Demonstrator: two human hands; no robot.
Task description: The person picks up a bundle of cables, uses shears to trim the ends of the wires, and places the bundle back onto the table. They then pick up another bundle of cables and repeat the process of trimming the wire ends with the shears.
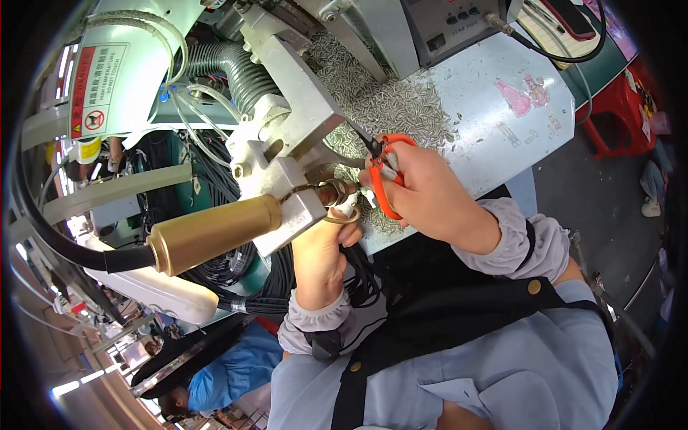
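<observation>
My right hand (437,190) is closed on a pair of scissors with orange handles (375,185), just right of the metal machine head (297,107). The blades point up and left, dark against the machine. My left hand (320,258) reaches up below the machine's tip, its fingers bent close to the scissors. Part of it is hidden behind the metal block, and what its fingertips pinch cannot be made out. A soldering iron with a gold-coloured handle (215,233) is clamped in the block, its tip end near my left fingers.
Many small metal pins (408,107) lie heaped on the pale worktop (494,136). A grey control box (448,29) stands behind. Black cables (272,287) hang at the left. A red stool (609,118) stands at the right, and a person in blue (233,369) sits at the lower left.
</observation>
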